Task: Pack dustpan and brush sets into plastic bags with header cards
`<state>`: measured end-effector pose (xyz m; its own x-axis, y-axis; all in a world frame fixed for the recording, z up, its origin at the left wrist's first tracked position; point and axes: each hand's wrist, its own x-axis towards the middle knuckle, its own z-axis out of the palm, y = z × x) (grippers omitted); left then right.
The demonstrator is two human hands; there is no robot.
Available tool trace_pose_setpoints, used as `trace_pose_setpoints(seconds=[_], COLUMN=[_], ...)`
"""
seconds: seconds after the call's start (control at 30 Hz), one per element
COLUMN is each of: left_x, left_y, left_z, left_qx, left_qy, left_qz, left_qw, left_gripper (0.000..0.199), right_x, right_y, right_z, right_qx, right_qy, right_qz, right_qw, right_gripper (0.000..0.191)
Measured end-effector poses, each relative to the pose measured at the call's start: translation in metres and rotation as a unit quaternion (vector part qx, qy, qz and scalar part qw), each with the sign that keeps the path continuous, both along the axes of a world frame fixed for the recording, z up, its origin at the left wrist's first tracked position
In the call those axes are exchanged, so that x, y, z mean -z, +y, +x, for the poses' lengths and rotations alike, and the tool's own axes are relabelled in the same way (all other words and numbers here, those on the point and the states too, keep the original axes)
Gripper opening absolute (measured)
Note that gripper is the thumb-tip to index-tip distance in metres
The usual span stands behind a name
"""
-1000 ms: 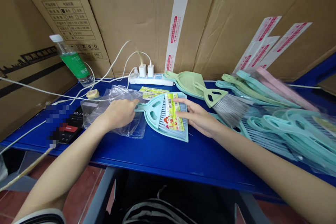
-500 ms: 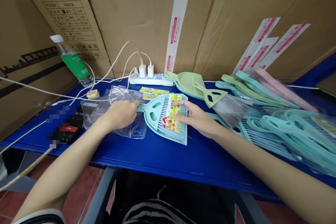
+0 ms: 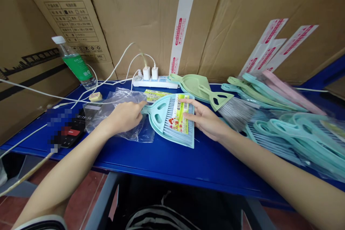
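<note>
My left hand (image 3: pixel 124 118) lies open and flat, palm down, with the index fingertip at the handle of a mint-green dustpan (image 3: pixel 159 109). The dustpan sits on the blue desk (image 3: pixel 161 165), a grey-bristled brush (image 3: pixel 168 115) nested in it and a printed label card (image 3: pixel 178 119) on top. My right hand (image 3: pixel 205 118) is open too, fingers spread over the card and bristles, gripping nothing. A plastic bag (image 3: pixel 121 97) lies under my left hand.

A band of bare blue desk runs between the dustpan and the near edge. A pale green brush (image 3: pixel 218 99) sits just beside my right hand, with a pile of bagged dustpans (image 3: pixel 304 140) beyond it. A power strip (image 3: pixel 155 82) stands behind.

Since the last frame, the dustpan has turned slightly and my right fingers have slid toward its far edge.
</note>
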<state>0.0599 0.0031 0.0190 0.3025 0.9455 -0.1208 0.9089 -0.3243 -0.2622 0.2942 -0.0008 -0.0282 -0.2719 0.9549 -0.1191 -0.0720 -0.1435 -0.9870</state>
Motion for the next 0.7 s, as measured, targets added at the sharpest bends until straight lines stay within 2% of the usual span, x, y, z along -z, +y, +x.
trace_pose_setpoints(seconds=[0.17, 0.3, 0.4, 0.47, 0.53, 0.57, 0.63, 0.7], left_x=[0.000, 0.004, 0.002, -0.002, -0.006, -0.007, -0.008, -0.008], left_y=[0.000, -0.001, 0.001, 0.004, 0.008, 0.011, 0.016, 0.019], left_z=[0.000, 0.001, 0.000, -0.004, -0.010, -0.014, -0.020, -0.024], left_qx=[0.015, 0.095, 0.130, 0.076, -0.037, -0.096, -0.163, -0.161], left_qy=[-0.078, -0.218, -0.266, -0.233, -0.150, -0.100, -0.020, 0.008], left_qz=[0.026, -0.009, 0.005, 0.076, 0.142, 0.151, 0.116, 0.073], left_qw=[0.996, 0.971, 0.955, 0.967, 0.978, 0.979, 0.980, 0.984], left_gripper=[0.052, 0.055, 0.054, 0.049, 0.044, 0.043, 0.041, 0.041], right_x=[-0.001, 0.001, 0.001, -0.001, -0.005, -0.007, -0.010, -0.012], right_y=[0.000, 0.000, 0.002, 0.003, 0.003, 0.004, 0.004, 0.003], right_z=[0.002, 0.002, 0.002, 0.002, 0.002, 0.002, 0.002, 0.002], right_qx=[0.021, -0.001, 0.004, 0.019, 0.039, 0.047, 0.060, 0.064], right_qy=[-0.005, -0.009, -0.005, -0.005, -0.006, -0.006, -0.004, -0.002], right_qz=[0.023, 0.025, 0.014, -0.001, -0.019, -0.029, -0.046, -0.052], right_qw=[1.000, 1.000, 1.000, 1.000, 0.999, 0.998, 0.997, 0.997], right_gripper=[0.047, 0.050, 0.051, 0.051, 0.051, 0.052, 0.052, 0.052])
